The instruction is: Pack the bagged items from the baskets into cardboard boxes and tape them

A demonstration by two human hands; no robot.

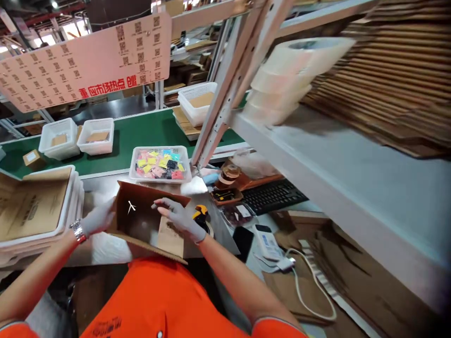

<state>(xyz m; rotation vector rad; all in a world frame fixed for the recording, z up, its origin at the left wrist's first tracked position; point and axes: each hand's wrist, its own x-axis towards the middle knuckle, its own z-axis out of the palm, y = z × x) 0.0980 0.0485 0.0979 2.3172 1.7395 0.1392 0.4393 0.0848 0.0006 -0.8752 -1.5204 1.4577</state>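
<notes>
Down and forward it looked, this head-worn camera, over the orange shirt (148, 305)! Left hand (97, 218) and right hand (181, 220) sat close, the green surface (141, 129) lay farther out, and the shelf (355, 164) loomed near at right.

We're looking into a big hall, folks, with bright windows (75, 29) glaring at the upper left and a small lamp (54, 4) glowing near the top edge. There's a pale board (102, 56) with red lettering slanting across the upper left! Below it we catch a green belt (141, 130) stretching from the left edge toward the centre. A metal post (230, 84) leans through the upper middle, a grey shelf (352, 155) sweeps down our right, and a steel bench (225, 230) gleams around the centre.
</notes>
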